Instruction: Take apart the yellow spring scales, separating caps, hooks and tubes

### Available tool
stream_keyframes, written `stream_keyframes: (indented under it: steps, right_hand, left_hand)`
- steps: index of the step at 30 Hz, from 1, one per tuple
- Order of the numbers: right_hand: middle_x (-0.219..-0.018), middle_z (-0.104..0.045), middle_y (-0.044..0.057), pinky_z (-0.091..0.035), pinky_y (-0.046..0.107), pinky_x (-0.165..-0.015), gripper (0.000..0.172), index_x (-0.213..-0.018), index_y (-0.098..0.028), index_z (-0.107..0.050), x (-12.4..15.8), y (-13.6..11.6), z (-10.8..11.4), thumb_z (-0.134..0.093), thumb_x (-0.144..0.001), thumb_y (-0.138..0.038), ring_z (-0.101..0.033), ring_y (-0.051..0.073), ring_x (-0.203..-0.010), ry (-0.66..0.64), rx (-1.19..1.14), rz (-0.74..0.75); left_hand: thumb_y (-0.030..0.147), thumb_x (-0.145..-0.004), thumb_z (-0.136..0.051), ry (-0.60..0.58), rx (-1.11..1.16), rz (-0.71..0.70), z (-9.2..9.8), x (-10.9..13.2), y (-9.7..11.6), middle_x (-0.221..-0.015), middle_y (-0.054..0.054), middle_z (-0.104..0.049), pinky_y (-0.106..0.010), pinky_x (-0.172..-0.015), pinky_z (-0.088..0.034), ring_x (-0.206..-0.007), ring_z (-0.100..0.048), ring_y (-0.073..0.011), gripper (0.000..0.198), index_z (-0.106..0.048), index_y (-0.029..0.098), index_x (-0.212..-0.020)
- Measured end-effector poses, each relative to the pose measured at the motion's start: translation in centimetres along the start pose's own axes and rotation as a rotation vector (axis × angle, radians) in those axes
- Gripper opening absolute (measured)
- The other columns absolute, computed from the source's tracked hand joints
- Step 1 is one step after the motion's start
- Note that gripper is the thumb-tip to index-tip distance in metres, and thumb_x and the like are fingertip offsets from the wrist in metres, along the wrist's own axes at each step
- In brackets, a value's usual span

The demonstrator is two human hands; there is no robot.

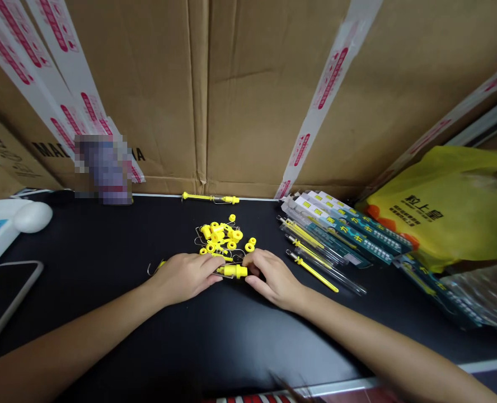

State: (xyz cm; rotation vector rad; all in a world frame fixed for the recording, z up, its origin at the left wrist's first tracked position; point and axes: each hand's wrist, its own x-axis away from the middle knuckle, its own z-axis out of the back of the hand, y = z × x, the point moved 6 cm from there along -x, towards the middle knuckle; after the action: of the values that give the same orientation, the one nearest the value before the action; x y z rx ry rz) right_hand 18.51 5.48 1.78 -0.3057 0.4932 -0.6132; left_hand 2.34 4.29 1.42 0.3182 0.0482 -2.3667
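My left hand (190, 274) is closed around a yellow spring scale (235, 271). Its wide yellow end and a thin wire stick out past the fingertips, and a wire hook shows at the other side of the hand. My right hand (273, 277) curls its fingers beside that yellow end; what its fingertips hold, if anything, is hidden. Just beyond both hands lies a loose pile of yellow plastic parts (217, 234), rings and caps mixed with bent wire hooks. Two small yellow rings (249, 246) lie near my right hand's knuckles.
Another spring scale (210, 198) lies along the table's back edge. To the right are yellow scale rods (313, 271), clear tubes, a row of printed boxes (345, 224) and a yellow plastic bag (454, 207). A phone (9, 302) and a white device (5, 224) sit left. Cardboard (248, 112) stands behind.
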Motion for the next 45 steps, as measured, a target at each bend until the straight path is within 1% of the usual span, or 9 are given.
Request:
stream_keyframes:
  steps: [4,9,13,22,29,32,35,39,45]
  right_hand:
    - [-0.070,-0.057,0.004,-0.037,0.029,-0.066,0.030,-0.079,-0.019,-0.051,-0.17,-0.01,-0.19,-0.035,-0.096,-0.037,-0.048,0.016,-0.067,-0.027,0.006,0.012]
    - [-0.070,-0.056,0.003,-0.039,0.027,-0.066,0.022,-0.083,-0.019,-0.051,-0.15,0.10,0.02,-0.044,-0.093,-0.037,-0.048,0.015,-0.066,-0.004,-0.069,0.000]
    - [-0.071,-0.056,0.002,-0.039,0.027,-0.065,0.019,-0.087,-0.019,-0.051,-0.11,0.04,0.19,-0.045,-0.093,-0.037,-0.049,0.015,-0.065,0.010,-0.070,-0.008]
    - [-0.068,-0.055,0.003,-0.037,0.027,-0.063,0.030,-0.078,-0.019,-0.053,-0.40,-0.03,-0.22,-0.039,-0.095,-0.039,-0.048,0.015,-0.063,-0.015,0.010,0.012]
    - [-0.069,-0.054,0.001,-0.038,0.025,-0.061,0.019,-0.084,-0.019,-0.050,0.06,-0.14,0.15,-0.048,-0.092,-0.036,-0.047,0.013,-0.062,0.056,-0.073,0.048]
    - [-0.068,-0.054,0.000,-0.038,0.025,-0.063,0.025,-0.088,-0.018,-0.050,0.09,-0.14,0.30,-0.049,-0.090,-0.043,-0.048,0.013,-0.062,0.048,-0.069,0.045]
    - [-0.067,-0.054,0.000,-0.036,0.027,-0.064,0.033,-0.090,-0.018,-0.051,-0.07,0.00,0.22,-0.041,-0.092,-0.048,-0.048,0.014,-0.062,0.012,-0.035,0.015]
    - [-0.067,-0.055,0.002,-0.032,0.027,-0.063,0.035,-0.078,-0.018,-0.053,-0.24,-0.10,-0.12,-0.034,-0.096,-0.041,-0.049,0.014,-0.063,-0.031,0.043,0.036]
    - [-0.067,-0.057,0.003,-0.035,0.027,-0.064,0.031,-0.079,-0.018,-0.055,-0.15,-0.03,-0.24,-0.041,-0.095,-0.039,-0.047,0.015,-0.064,-0.017,-0.009,0.052]
  left_hand:
    - [0.034,-0.095,-0.038,0.011,-0.006,-0.023,0.07,-0.02,0.15,-0.099,-0.002,-0.068,-0.028,-0.070,-0.051,-0.086,-0.067,-0.0177,0.028,-0.053,0.019,-0.113]
    - [0.034,-0.095,-0.037,0.019,0.010,-0.011,0.06,-0.07,-0.07,-0.099,-0.003,-0.068,-0.026,-0.072,-0.051,-0.086,-0.066,-0.0164,0.028,-0.055,0.018,-0.111]
    - [0.035,-0.095,-0.038,0.016,0.011,-0.013,0.00,-0.01,-0.17,-0.098,-0.003,-0.068,-0.026,-0.071,-0.051,-0.085,-0.066,-0.0162,0.028,-0.055,0.019,-0.110]
    - [0.035,-0.095,-0.037,0.001,-0.020,-0.036,0.01,-0.05,0.09,-0.097,-0.004,-0.068,-0.025,-0.072,-0.051,-0.085,-0.066,-0.0160,0.029,-0.055,0.018,-0.110]
    - [0.036,-0.095,-0.037,-0.001,-0.007,-0.013,-0.05,-0.06,-0.07,-0.097,-0.002,-0.068,-0.025,-0.070,-0.051,-0.084,-0.066,-0.0160,0.027,-0.054,0.020,-0.110]
    - [0.036,-0.095,-0.037,-0.010,-0.008,-0.020,-0.15,-0.01,-0.09,-0.100,-0.002,-0.068,-0.027,-0.070,-0.051,-0.086,-0.066,-0.0170,0.027,-0.053,0.020,-0.111]
    - [0.036,-0.095,-0.037,-0.014,-0.008,-0.027,-0.14,0.01,-0.06,-0.100,-0.002,-0.068,-0.027,-0.070,-0.051,-0.086,-0.066,-0.0170,0.028,-0.053,0.020,-0.112]
    - [0.035,-0.095,-0.036,-0.008,-0.002,-0.039,-0.01,-0.04,0.04,-0.100,-0.003,-0.068,-0.028,-0.071,-0.052,-0.086,-0.067,-0.0174,0.029,-0.054,0.019,-0.112]
    - [0.035,-0.095,-0.038,-0.010,-0.004,-0.034,-0.05,-0.08,0.03,-0.099,-0.003,-0.068,-0.028,-0.072,-0.052,-0.086,-0.067,-0.0173,0.028,-0.054,0.019,-0.111]
